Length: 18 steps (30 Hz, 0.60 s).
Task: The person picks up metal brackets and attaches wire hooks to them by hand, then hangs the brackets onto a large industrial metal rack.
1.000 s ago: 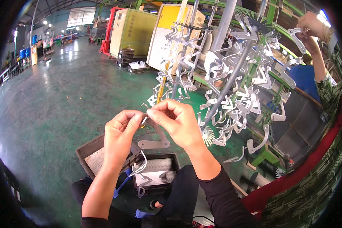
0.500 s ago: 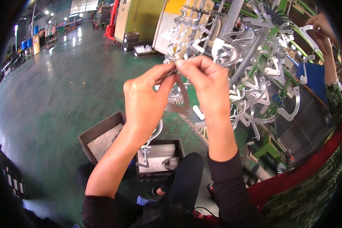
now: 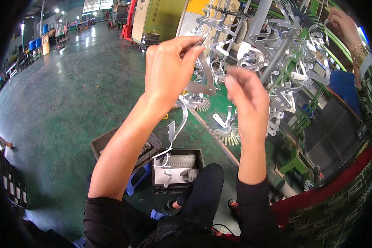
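Note:
My left hand [image 3: 171,68] is raised in front of me, thumb and fingers pinched on the upper end of a curved flat metal bracket [image 3: 206,74]. The bracket's dull grey arm bends down toward my right hand [image 3: 248,93]. That hand stands apart at the right, its fingers half curled and smeared by motion, so I cannot make out whether it holds anything. Below my left wrist hangs a linked string of curved silvery brackets [image 3: 181,122]; what carries its upper end is hidden. Behind both hands, many similar brackets hang on a rack with a grey pole [image 3: 275,56] and spiky discs.
Below stands a dark crate [image 3: 177,188] with pale sheets and metal pieces; another crate [image 3: 107,138] adjoins it at left, near a blue stool [image 3: 136,180]. At right, another person's hand [image 3: 345,27] is at the rack, above a dark panel [image 3: 324,124].
My hands have come apart: the right moved right and down, away from the bracket, while the left rose with it. The hanging bracket string now shows more fully. The view has shifted slightly.

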Each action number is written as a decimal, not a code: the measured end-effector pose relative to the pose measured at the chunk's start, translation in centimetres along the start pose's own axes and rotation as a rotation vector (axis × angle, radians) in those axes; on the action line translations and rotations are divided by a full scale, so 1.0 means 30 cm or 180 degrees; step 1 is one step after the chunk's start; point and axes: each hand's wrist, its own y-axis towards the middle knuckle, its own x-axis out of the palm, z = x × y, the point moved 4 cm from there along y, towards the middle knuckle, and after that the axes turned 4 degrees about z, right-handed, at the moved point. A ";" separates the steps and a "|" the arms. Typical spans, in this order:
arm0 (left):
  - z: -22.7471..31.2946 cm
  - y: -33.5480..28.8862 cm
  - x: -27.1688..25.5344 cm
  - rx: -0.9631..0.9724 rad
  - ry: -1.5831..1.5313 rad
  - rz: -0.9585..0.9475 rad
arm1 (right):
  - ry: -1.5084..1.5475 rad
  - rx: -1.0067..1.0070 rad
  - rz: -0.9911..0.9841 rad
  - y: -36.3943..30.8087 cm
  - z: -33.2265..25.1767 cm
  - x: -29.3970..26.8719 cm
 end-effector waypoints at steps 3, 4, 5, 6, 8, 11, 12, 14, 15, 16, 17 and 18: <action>-0.004 0.076 0.008 0.0256 -0.0018 0.0118 | -0.0463 -0.0207 0.0130 -0.140 0.103 -0.058; 0.004 0.102 0.018 0.0333 -0.0105 0.0158 | -0.0715 -0.0202 0.0086 -0.199 0.155 -0.082; 0.004 0.129 0.023 0.0387 -0.0133 0.0186 | -0.0949 -0.0144 -0.0001 -0.272 0.225 -0.096; 0.002 0.162 0.036 0.0446 -0.0169 0.0193 | -0.1207 -0.0053 -0.0092 -0.350 0.302 -0.116; 0.040 0.223 0.050 0.0531 -0.0049 0.0209 | -0.1753 0.0157 -0.0310 -0.510 0.437 -0.166; 0.071 0.292 0.098 0.0535 0.0290 0.0182 | -0.2371 0.0510 -0.0639 -0.763 0.632 -0.246; 0.063 0.315 0.104 0.0555 0.0277 0.0191 | -0.2506 0.0588 -0.0760 -0.832 0.683 -0.255; 0.031 0.352 0.121 0.0569 0.0259 0.0170 | -0.2731 0.0709 -0.0955 -0.948 0.762 -0.270; 0.015 0.364 0.135 0.0575 0.0231 0.0176 | -0.2835 0.0741 -0.1023 -0.992 0.790 -0.283; 0.005 0.383 0.137 0.0546 0.0217 0.0161 | -0.2889 0.0742 -0.1084 -1.019 0.807 -0.281; -0.005 0.401 0.144 0.0515 0.0191 0.0145 | -0.2934 0.0751 -0.1123 -1.036 0.819 -0.285; -0.013 0.416 0.150 0.0484 0.0160 0.0139 | -0.2976 0.0736 -0.1149 -1.039 0.818 -0.288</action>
